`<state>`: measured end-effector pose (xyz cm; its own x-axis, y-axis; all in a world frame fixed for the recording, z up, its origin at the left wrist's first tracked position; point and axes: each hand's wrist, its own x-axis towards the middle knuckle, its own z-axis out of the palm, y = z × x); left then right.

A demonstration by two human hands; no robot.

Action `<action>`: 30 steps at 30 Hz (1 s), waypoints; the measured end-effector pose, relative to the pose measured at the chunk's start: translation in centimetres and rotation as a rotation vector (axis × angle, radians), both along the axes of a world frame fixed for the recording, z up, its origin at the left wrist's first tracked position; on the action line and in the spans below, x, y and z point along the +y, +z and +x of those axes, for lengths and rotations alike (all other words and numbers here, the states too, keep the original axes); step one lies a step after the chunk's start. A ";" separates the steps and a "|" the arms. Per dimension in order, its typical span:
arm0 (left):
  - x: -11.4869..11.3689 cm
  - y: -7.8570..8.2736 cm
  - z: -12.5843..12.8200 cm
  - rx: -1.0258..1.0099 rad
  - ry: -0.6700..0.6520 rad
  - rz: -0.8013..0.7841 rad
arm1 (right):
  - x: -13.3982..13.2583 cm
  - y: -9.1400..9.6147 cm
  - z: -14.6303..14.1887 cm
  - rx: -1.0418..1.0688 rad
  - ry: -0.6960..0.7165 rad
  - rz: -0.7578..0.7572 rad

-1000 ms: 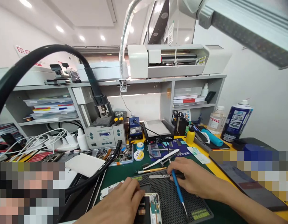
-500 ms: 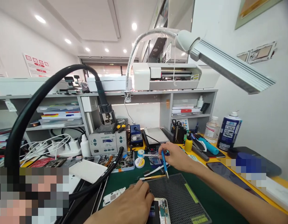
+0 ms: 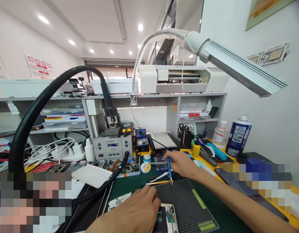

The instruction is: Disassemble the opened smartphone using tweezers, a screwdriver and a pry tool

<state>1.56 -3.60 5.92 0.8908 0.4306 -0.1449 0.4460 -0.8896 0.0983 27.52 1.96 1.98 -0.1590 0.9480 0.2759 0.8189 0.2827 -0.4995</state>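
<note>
My left hand [image 3: 137,210] rests on an opened phone [image 3: 167,218] that lies on a black perforated mat [image 3: 188,207] at the bottom middle. The phone's circuit board shows beside my fingers. My right hand [image 3: 182,165] is stretched forward over the green bench mat, gripping a blue-handled screwdriver [image 3: 169,170] with its tip pointing down at the mat's far edge. Just below that tip lie a gold-coloured tool [image 3: 159,183] and a white stick tool [image 3: 161,176].
A black hose [image 3: 42,106] arcs over the left side from a grey rework station [image 3: 112,145]. A parts tray [image 3: 122,166], solder tins, a hot plate [image 3: 164,140], a yellow bottle [image 3: 196,149], a blue spray can [image 3: 238,136] and a lamp head [image 3: 236,69] surround the bench.
My right hand lifted off the black mat and reached forward with the screwdriver, now held upright. The view tilted and shifted. My left hand stayed on the phone.
</note>
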 end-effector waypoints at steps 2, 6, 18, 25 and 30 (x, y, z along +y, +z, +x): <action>0.2 0.6 0.3 0.012 -0.010 0.001 | -0.6 0.6 0.8 0.095 -0.013 -0.040; 1.1 1.5 1.3 0.046 -0.086 0.064 | -2.3 1.7 1.6 0.352 -0.029 -0.150; 2.1 1.3 2.3 0.254 -0.457 0.314 | -5.7 1.2 -1.1 0.870 0.081 -0.382; 2.4 0.2 2.4 0.262 -0.438 0.290 | -8.1 0.4 -2.4 0.897 0.148 -0.488; 2.9 0.6 0.8 0.296 -0.313 0.337 | -8.5 -0.1 -2.8 0.878 0.099 -0.471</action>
